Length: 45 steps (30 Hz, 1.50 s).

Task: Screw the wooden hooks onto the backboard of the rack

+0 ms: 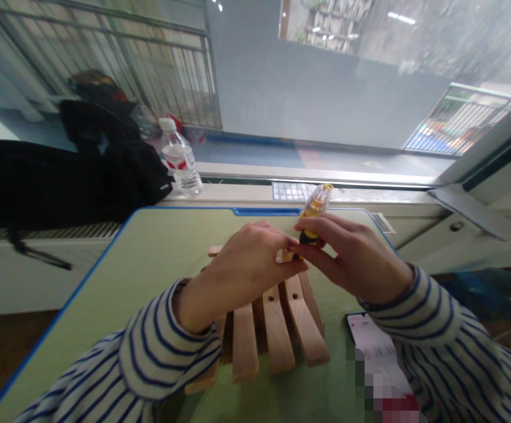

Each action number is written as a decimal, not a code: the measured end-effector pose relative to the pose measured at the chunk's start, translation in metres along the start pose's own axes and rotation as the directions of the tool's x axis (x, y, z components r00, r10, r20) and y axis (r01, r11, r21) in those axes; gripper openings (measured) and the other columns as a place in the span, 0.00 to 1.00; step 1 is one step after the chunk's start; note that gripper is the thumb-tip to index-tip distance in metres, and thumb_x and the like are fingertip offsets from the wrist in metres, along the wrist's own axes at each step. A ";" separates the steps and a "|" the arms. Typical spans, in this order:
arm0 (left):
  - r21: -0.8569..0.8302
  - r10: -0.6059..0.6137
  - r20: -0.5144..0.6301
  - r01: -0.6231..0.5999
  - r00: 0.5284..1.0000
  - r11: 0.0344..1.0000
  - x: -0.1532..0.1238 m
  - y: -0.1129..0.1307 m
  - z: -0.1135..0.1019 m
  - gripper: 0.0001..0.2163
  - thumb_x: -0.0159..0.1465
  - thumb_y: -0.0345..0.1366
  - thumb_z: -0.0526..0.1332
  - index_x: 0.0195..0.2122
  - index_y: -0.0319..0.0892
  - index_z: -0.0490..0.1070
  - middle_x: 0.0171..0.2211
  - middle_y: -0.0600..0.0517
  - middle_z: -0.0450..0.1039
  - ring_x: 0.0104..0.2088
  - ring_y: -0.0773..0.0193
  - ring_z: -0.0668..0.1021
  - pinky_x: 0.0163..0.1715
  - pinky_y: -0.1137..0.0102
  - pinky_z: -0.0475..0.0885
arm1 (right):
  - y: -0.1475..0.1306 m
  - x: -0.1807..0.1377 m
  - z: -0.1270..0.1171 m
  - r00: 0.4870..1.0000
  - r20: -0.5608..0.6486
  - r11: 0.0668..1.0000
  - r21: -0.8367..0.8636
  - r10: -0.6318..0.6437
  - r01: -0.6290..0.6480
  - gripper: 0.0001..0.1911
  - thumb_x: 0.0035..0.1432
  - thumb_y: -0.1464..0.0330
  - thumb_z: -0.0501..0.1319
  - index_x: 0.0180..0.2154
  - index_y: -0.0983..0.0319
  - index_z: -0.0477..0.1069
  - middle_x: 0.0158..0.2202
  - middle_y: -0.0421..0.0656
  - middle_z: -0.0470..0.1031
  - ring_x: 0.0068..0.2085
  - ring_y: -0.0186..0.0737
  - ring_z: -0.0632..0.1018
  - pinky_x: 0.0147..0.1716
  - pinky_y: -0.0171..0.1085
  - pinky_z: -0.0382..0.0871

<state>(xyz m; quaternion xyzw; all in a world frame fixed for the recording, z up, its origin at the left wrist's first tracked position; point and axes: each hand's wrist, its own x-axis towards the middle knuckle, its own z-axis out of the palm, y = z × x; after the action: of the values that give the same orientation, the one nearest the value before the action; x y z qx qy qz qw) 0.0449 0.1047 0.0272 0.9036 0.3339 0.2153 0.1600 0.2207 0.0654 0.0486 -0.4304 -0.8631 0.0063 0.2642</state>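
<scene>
My right hand (343, 249) is closed around a screwdriver (317, 201) with a clear and yellow handle and a black-and-yellow collar. Its handle points up and away from me. My left hand (246, 264) pinches at the screwdriver's lower end, thumb and forefinger together; whatever sits between those fingertips is too small to make out. Below both hands lies a wooden piece with several slanted bars, like a xylophone (277, 335). Dark holes show in two of the bars on its right side. My left hand and sleeve cover much of its left and far parts.
The xylophone lies on a pale green table (158, 235) with a blue edge. A phone (370, 341) lies by my right sleeve, partly blurred out. Beyond the table, a water bottle (182, 161) and a black bag (118, 158) stand on the window sill, beside a gridded card (290, 191).
</scene>
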 end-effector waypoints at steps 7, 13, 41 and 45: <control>0.000 -0.029 -0.011 0.029 1.000 1.000 -0.001 -0.003 0.001 0.09 0.59 0.43 0.58 0.32 0.45 0.74 0.27 0.52 0.70 0.30 0.64 0.71 0.30 0.71 0.64 | -0.004 0.002 -0.005 0.999 0.037 1.000 0.016 0.004 -0.005 0.17 0.57 0.66 0.57 0.48 0.64 0.63 0.39 0.42 0.72 0.35 0.31 0.73 0.35 0.31 0.67; -0.021 0.033 -0.017 -0.033 0.999 0.999 -0.001 -0.003 0.002 0.06 0.60 0.40 0.58 0.32 0.46 0.73 0.27 0.55 0.71 0.30 0.66 0.71 0.30 0.72 0.63 | -0.004 0.005 -0.010 0.997 0.055 0.998 0.045 -0.056 0.054 0.11 0.60 0.68 0.54 0.43 0.64 0.67 0.38 0.42 0.72 0.37 0.30 0.72 0.37 0.30 0.65; -0.026 -0.024 -0.008 0.024 1.000 0.999 -0.004 -0.001 -0.002 0.08 0.60 0.38 0.57 0.36 0.47 0.75 0.28 0.54 0.71 0.28 0.68 0.72 0.27 0.74 0.63 | -0.003 0.008 -0.011 0.996 0.034 0.997 0.024 -0.077 0.076 0.11 0.60 0.67 0.54 0.43 0.64 0.68 0.40 0.44 0.74 0.39 0.33 0.74 0.38 0.33 0.68; -0.021 -0.007 0.002 0.007 1.000 1.000 -0.003 -0.001 -0.002 0.08 0.60 0.38 0.57 0.34 0.45 0.74 0.26 0.54 0.71 0.27 0.68 0.72 0.27 0.74 0.62 | -0.003 0.007 -0.007 0.997 0.015 0.997 0.003 -0.075 0.075 0.11 0.60 0.66 0.54 0.42 0.64 0.69 0.38 0.44 0.74 0.37 0.34 0.74 0.36 0.34 0.68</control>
<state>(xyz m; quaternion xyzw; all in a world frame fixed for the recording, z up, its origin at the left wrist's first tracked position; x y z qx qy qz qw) 0.0410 0.1035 0.0272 0.9009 0.3347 0.2176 0.1704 0.2188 0.0673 0.0582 -0.3973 -0.8807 0.0006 0.2580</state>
